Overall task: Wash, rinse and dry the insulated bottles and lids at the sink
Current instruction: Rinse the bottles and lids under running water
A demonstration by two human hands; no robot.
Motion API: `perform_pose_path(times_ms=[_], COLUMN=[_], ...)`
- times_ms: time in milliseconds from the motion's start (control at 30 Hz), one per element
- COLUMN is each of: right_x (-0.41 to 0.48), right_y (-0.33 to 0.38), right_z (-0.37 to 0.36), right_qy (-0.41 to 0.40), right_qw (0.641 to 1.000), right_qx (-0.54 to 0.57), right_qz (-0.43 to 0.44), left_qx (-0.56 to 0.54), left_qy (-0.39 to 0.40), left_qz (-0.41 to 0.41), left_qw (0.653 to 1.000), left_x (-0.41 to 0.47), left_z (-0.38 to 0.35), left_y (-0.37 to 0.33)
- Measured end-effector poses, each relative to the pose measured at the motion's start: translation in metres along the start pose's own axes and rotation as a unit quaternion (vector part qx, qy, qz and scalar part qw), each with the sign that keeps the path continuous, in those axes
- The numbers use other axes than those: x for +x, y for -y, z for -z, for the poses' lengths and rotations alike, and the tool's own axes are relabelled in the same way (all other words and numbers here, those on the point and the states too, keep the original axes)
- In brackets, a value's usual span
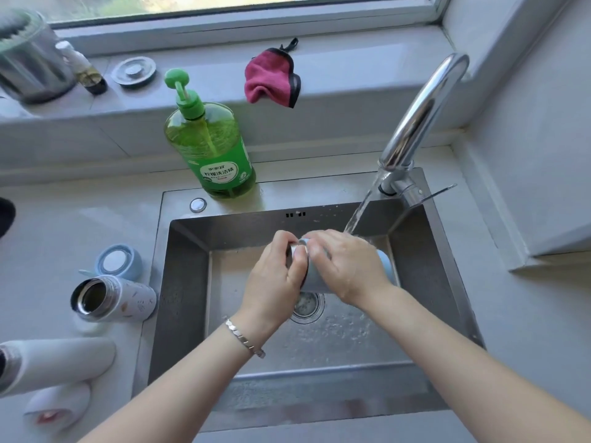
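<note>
Over the steel sink (185, 282) both hands hold a light blue insulated bottle (383, 262) lying sideways, its steel mouth toward the left. My left hand (275, 273) grips the mouth end. My right hand (345, 266) wraps over the body. Water (358, 215) runs from the tap (422, 113) onto the bottle by my right hand. On the counter to the left lie a white patterned bottle (112, 298) with an open mouth, a blue lid (118, 262), a plain white bottle (54, 362) and a white lid (57, 407).
A green dish soap pump bottle (211, 145) stands behind the sink. A red cloth (268, 78) hangs over the window ledge. A sink plug (133, 71), a small bottle (84, 68) and a steel container (28, 59) sit on the ledge. The drain (307, 306) lies below the hands.
</note>
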State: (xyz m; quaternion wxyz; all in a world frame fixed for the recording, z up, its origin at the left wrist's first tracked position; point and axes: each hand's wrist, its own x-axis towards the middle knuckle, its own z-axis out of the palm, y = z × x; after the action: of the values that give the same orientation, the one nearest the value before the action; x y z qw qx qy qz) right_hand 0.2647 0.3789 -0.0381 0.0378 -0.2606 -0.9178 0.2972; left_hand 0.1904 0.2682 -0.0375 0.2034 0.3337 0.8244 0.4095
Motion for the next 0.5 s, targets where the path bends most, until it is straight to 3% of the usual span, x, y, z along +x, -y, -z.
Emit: perform_pose_path(times_ms=[67,100,133,233,300,367,433,500], right_x=[0.001,-0.002,-0.006,-0.026,-0.038,-0.046,-0.053,-0.06], right_y=[-0.021,-0.033,-0.044,-0.066,-0.076,-0.084,-0.094,-0.103], right_z=[0.01,0.016,0.02,0.022,0.017,0.014,0.011,0.009], right_qy=[0.039,0.06,0.077,0.149,0.113,0.027,-0.045,-0.08], right_qw=[0.991,0.971,0.93,0.734,0.686,0.71,0.758,0.784], right_qx=[0.056,0.138,0.25,0.53,0.586,0.583,0.557,0.549], right_qz=[-0.114,-0.187,-0.257,-0.396,-0.417,-0.393,-0.337,-0.279], left_qx=[-0.001,-0.005,-0.015,-0.04,-0.044,-0.062,-0.095,-0.173], left_qy=[-0.009,-0.011,-0.008,0.04,0.092,0.134,0.162,0.203], left_qz=[-0.024,-0.043,-0.064,-0.141,-0.132,-0.027,0.122,0.272], left_qw=[1.0,0.999,0.998,0.988,0.986,0.989,0.975,0.925], left_x=[0.007,0.01,0.014,0.021,0.025,0.029,0.033,0.034], left_z=[0.004,0.006,0.007,-0.001,-0.014,-0.028,-0.036,-0.039], left_y=[0.003,0.005,0.007,0.008,0.01,0.006,-0.006,-0.017])
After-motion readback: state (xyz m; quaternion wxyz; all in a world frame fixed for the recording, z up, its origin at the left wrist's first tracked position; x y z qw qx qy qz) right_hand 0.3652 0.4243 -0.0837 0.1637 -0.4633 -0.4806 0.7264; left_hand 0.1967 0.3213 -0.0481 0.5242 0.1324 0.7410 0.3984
